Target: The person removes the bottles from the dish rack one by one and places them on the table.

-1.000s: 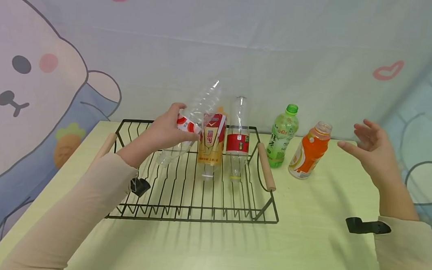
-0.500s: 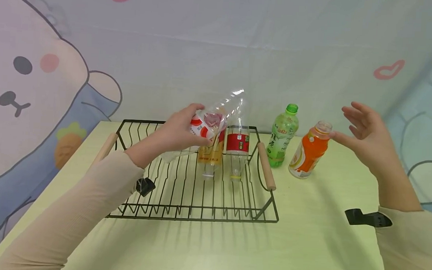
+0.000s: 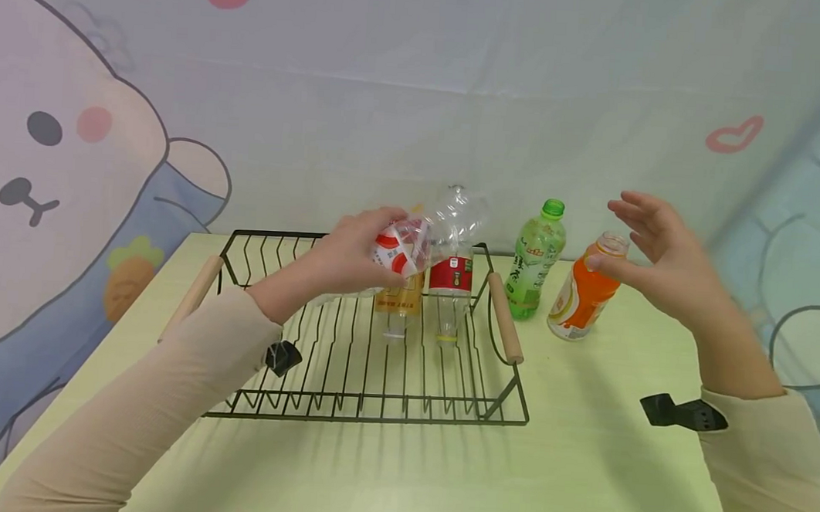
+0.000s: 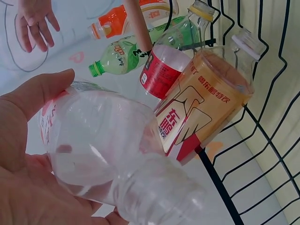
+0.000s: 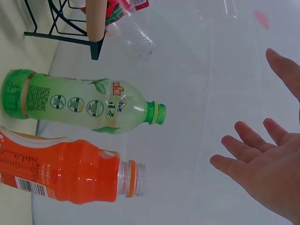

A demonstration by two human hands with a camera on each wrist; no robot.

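Holding a clear bottle [image 4: 101,136] in the left hand [image 3: 348,246] above the wire rack [image 3: 360,418], tilted, with its neck low to the left and its base raised to the right. Gripping it with thumb and fingers curled round the red-and-white label. Carrying nothing in the right hand [image 3: 667,262], with fingers loosely spread, near the orange bottle [image 3: 583,296] and the green bottle [image 3: 535,266] on the table [image 3: 370,478].

Seemingly partway through setting bottles neck-down, alongside the gold-label bottle [image 3: 402,302] and red-label bottle [image 3: 451,276] in the rack. Impossible to tell whether touching either.

Probably calls for steepening the tilt, easing the neck between wires left of the gold-label bottle, then loosening the grip once supported, without knocking its neighbours.
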